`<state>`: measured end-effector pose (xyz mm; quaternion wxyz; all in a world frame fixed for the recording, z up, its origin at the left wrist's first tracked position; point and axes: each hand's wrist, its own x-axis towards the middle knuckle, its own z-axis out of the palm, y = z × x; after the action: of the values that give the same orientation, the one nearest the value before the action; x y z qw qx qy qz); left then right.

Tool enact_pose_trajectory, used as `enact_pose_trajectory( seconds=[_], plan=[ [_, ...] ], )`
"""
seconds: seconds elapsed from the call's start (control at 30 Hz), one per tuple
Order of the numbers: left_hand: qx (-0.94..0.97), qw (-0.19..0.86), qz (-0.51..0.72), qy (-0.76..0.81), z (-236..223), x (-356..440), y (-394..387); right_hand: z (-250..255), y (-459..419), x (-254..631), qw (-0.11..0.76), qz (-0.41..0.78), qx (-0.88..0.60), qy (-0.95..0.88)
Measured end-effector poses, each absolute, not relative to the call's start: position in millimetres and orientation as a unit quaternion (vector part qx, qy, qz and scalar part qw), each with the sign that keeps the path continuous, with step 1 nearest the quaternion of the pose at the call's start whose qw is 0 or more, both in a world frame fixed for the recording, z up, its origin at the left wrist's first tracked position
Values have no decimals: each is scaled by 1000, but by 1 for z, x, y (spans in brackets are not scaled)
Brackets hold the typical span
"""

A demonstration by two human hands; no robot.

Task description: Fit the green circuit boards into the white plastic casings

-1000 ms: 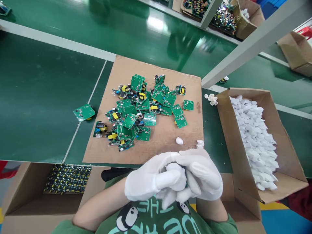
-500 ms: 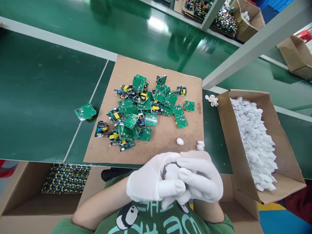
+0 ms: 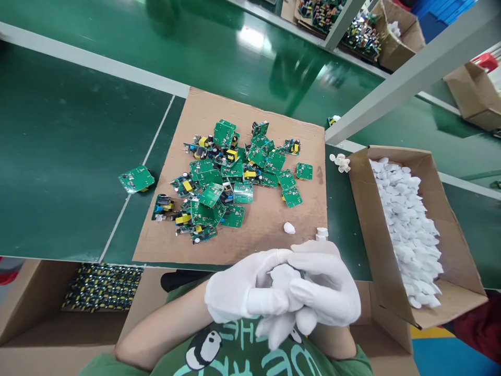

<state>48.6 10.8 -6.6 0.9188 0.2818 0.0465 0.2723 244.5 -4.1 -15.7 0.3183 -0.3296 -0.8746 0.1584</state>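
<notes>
My left hand (image 3: 235,290) and my right hand (image 3: 331,284), both in white gloves, meet close to my chest at the front edge of the table. Their fingers are closed around a small white piece (image 3: 282,277). A dark edge shows beside it near the right fingers; most of what lies inside the grip is hidden. Beyond the hands, a loose white piece (image 3: 289,227) and a small white stack (image 3: 322,233) lie on a cardboard sheet (image 3: 270,237). Green circuit boards (image 3: 211,194) with yellow and black components are heaped on the sheet.
To the right stands an open carton (image 3: 362,224) full of white pieces (image 3: 409,230). Small cream discs (image 3: 341,162) lie beside it. One circuit board (image 3: 136,179) sits apart on the left. Below left, a box holds rows of boards (image 3: 104,287). A metal post (image 3: 391,78) rises at right.
My fingers have shifted slightly, and more of the white piece shows between them. A board with a yellow part has appeared beside the metal post on the green surface behind.
</notes>
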Motion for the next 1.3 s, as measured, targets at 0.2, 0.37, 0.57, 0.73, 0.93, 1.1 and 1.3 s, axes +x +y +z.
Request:
enact_pose_trajectory(
  seconds=[0.2, 0.37, 0.57, 0.73, 0.93, 1.1, 1.3],
  plan=[
    [362, 881, 286, 104, 4, 42, 16, 8, 12, 230, 446, 171, -287, -830],
    [335, 883, 290, 152, 6, 38, 21, 20, 25, 227, 388, 198, -274, -858],
    [262, 908, 285, 160, 0, 34, 18, 17, 22, 222, 356, 181, -302, -866],
    [241, 897, 304, 213, -2, 27, 24, 41, 34, 224, 230, 110, -308, -917],
    [339, 791, 371, 348, -8, 22, 30, 69, 153, 225, 145, 124, -435, -880],
    [413, 749, 299, 423, 4, 19, 6, 40, 273, 191, 123, 77, -587, -797],
    [640, 341, 361, 586, -6, 11, 8, 38, 283, 181, 112, 79, -577, -805]
  ],
)
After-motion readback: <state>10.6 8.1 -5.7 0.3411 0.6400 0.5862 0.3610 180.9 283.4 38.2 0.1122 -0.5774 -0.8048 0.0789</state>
